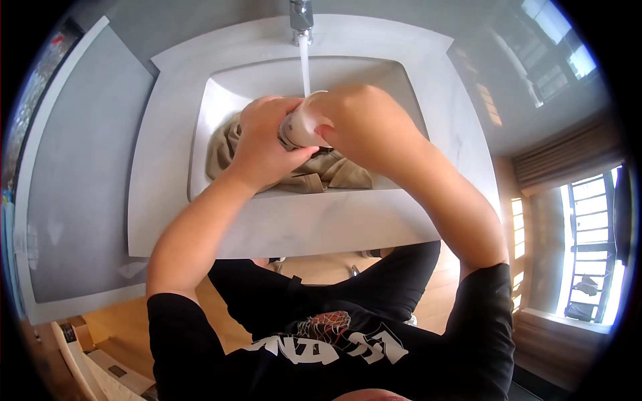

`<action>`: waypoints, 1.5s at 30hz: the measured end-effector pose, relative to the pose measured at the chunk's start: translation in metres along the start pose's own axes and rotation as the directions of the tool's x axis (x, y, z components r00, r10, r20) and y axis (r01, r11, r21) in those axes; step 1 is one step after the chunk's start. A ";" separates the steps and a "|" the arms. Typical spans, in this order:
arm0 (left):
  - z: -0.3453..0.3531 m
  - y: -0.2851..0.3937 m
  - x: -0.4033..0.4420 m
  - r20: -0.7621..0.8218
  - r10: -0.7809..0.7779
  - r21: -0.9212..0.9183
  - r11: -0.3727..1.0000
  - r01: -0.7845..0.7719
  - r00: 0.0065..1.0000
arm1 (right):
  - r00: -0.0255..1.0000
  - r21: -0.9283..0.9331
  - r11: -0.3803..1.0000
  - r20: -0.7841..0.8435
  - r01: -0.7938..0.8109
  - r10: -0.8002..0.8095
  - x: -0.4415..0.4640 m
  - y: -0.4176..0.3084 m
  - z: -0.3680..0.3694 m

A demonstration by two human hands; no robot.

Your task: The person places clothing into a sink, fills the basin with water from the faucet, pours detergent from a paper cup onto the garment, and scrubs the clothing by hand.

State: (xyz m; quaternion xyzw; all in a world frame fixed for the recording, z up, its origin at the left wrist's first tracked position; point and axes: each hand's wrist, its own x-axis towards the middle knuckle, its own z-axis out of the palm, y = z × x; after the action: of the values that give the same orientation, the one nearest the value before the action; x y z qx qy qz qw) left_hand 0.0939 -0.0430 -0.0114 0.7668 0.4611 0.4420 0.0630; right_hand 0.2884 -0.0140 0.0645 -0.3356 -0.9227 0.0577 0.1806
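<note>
Over the white sink, my left hand [265, 142] is wrapped round the side of a small white cup [299, 129] with dark markings. My right hand [351, 120] is closed at the cup's right side and rim, its fingertips partly hidden behind the wrist. Water [305, 67] runs from the chrome faucet [301, 20] down to the cup's far side. Beneath both hands, crumpled khaki cloth [304, 179] lies in the basin [251, 81].
A marbled white counter [301, 224] surrounds the basin, its front edge close to my body. To the left stands a grey panel [80, 167] with a pale frame. A barred window [592, 247] and brown curtain [565, 160] are at the right.
</note>
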 end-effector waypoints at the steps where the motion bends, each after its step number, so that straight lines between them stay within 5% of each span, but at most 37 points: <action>1: -0.001 0.001 0.000 -0.003 -0.010 -0.001 1.000 0.010 1.000 | 0.998 -0.046 0.999 0.056 -0.004 0.007 0.006 -0.003 0.001; 9: -0.006 -0.001 -0.004 -0.061 -0.014 0.009 1.000 0.015 0.998 | 0.958 -0.194 0.981 0.284 0.019 0.037 0.030 -0.017 -0.003; 26: -0.007 -0.009 -0.002 -0.061 -0.020 -0.010 1.000 0.020 0.998 | 0.947 -0.163 0.987 0.318 0.008 0.044 0.047 -0.014 -0.013; 41: -0.013 -0.020 0.002 0.044 -0.334 -0.038 0.941 0.336 0.941 | 0.974 0.130 0.986 0.213 -0.104 0.075 0.078 0.000 -0.044; 45: -0.025 -0.031 0.006 -0.085 -0.440 0.058 0.893 0.446 0.894 | 0.971 -0.007 0.991 0.197 -0.137 0.135 0.095 0.029 -0.046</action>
State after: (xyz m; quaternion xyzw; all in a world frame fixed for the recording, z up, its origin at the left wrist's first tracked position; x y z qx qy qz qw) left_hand 0.0567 -0.0289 -0.0081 0.6276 0.6421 0.4245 0.1166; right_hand 0.2554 0.0681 0.1290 -0.3901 -0.9107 0.1058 0.0851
